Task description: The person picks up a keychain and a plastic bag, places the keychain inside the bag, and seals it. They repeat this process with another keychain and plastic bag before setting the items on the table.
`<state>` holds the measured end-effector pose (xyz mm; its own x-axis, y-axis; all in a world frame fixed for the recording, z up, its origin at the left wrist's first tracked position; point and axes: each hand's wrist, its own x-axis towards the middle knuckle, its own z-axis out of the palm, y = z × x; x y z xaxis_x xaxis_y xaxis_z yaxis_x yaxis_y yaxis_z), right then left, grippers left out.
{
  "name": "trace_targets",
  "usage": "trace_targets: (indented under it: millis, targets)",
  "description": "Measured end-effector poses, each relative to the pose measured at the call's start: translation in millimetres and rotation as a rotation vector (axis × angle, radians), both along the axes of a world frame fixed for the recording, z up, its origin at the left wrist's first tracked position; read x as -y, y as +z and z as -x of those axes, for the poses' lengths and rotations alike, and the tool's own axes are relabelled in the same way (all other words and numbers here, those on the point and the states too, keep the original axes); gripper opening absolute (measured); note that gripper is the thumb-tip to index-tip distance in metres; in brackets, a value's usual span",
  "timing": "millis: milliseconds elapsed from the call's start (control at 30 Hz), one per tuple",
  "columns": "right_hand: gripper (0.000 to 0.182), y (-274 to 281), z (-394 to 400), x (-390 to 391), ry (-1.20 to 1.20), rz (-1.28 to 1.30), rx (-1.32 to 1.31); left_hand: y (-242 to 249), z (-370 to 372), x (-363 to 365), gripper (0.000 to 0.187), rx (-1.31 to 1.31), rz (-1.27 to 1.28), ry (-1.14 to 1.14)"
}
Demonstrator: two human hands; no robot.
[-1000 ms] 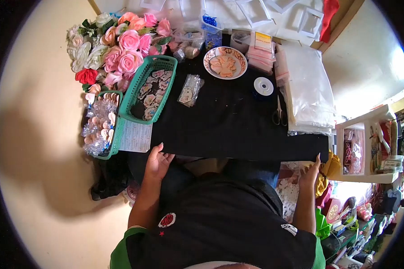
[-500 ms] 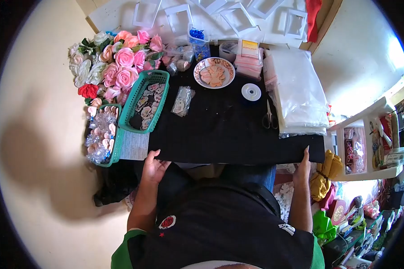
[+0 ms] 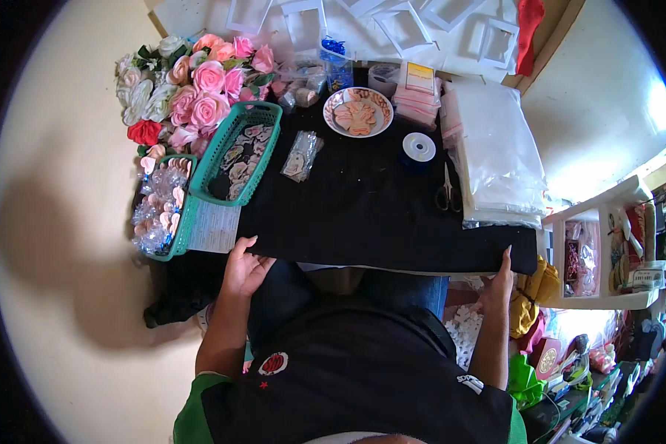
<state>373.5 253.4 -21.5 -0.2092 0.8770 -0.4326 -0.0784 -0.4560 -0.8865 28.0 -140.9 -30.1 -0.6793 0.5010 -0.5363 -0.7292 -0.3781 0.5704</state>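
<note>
My left hand is at the front edge of the black cloth, thumb on top and fingers below the edge. My right hand is at the same edge further right, thumb up against the cloth, its other fingers mostly hidden. Nearest my left hand are a printed paper and a green basket of small cutouts. A small clear packet lies mid-cloth. Scissors, a white spool and a stack of clear plastic bags lie toward the right.
Artificial roses fill the back left, above a second basket of wrapped pieces. A patterned bowl holds pink pieces. White frames lie behind. A white shelf unit and yellow cloth are at the right.
The view has shifted and tilted slightly, so the table's items appear displaced. Both hands remain at the cloth's front edge.
</note>
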Motion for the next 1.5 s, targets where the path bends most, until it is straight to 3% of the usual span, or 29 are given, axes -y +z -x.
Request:
trace_targets:
  millis: [33,167,333,433,567,633,700,733,800,833,867,900,933,967,1000,1067,1133,1200,1233,1300,1333,1500]
  targets:
    - [0.077,-6.0,-4.4,-0.5,0.041,-0.031,0.003,-0.5,0.1,2.2,0.047,0.007,-0.009,-0.007]
    - [0.077,-6.9,-8.9,-1.4,0.016,-0.011,0.030,6.1,-1.4,2.9,0.040,0.048,-0.005,-0.003]
    - [0.067,-9.7,-10.3,-4.7,0.040,0.027,-0.091,4.9,3.8,1.3,0.040,0.034,-0.010,-0.054]
    - [0.064,-1.6,-4.6,0.5,-0.018,0.006,-0.008,0.1,9.7,3.2,0.048,0.054,-0.007,-0.102]
    - [0.064,-14.5,-15.4,-1.9,0.019,-0.006,0.001,-5.4,12.7,17.5,0.042,0.035,0.040,-0.153]
    - [0.065,-28.7,-23.2,-6.0,0.189,-0.293,0.228,-15.4,22.5,33.4,0.046,0.028,0.213,-0.299]
    - [0.066,-12.5,-7.7,-2.8,0.081,-0.154,0.105,-1.0,22.9,47.5,0.046,-0.075,0.328,-0.313]
    - [0.066,-5.4,-0.3,2.6,-0.046,-0.014,-0.002,-2.4,29.2,59.4,0.043,-0.178,0.494,-0.456]
    - [0.066,-16.2,-7.9,2.6,0.022,-0.080,0.062,-7.0,34.5,75.8,0.033,-0.293,0.739,-0.671]
    - [0.065,-21.4,-11.9,-1.2,0.088,-0.154,0.133,-20.5,30.6,88.8,0.033,-0.288,0.747,-0.662]
    - [0.065,-22.7,-9.7,-7.8,-0.043,0.012,0.034,-48.4,23.8,108.2,0.029,-0.269,0.671,-0.602]
    - [0.065,-20.2,-5.2,-3.8,-0.038,0.017,0.031,-82.7,17.3,127.4,0.025,-0.255,0.592,-0.543]
    - [0.066,-14.5,-2.7,0.7,-0.029,-0.021,0.046,-120.8,5.1,139.6,0.020,0.104,0.403,-0.320]
    - [0.067,-13.0,-2.2,2.1,-0.021,-0.064,0.064,-153.6,6.9,158.5,0.020,0.105,0.399,-0.316]
    - [0.062,-43.9,-24.7,-8.5,0.174,-0.283,0.183,-172.5,7.1,167.1,0.020,0.097,0.409,-0.323]
    - [0.057,-37.7,-15.7,-9.8,0.056,-0.150,0.112,-197.1,11.6,174.8,0.020,0.081,0.431,-0.354]
    - [0.053,-17.3,-3.0,-2.4,-0.078,-0.028,0.038,-211.6,23.9,167.0,0.021,0.058,0.446,-0.398]
    - [0.051,7.0,15.5,17.9,-0.035,-0.027,0.334,-229.0,47.5,150.1,0.021,0.030,0.455,-0.456]
    - [0.051,-5.6,7.4,11.3,-0.056,-0.036,0.342,-237.4,58.6,137.7,0.022,0.016,0.455,-0.485]
    - [0.061,-45.5,-21.6,-6.1,-0.039,-0.145,0.099,-251.9,88.1,110.4,0.022,-0.026,0.456,-0.531]
    - [0.071,-44.8,-22.2,-10.5,-0.089,-0.025,0.045,-256.4,100.9,99.5,0.022,-0.044,0.462,-0.554]
    - [0.071,-42.5,-24.6,-7.5,-0.124,0.001,0.011,-253.8,142.1,51.2,0.024,-0.151,0.492,-0.629]
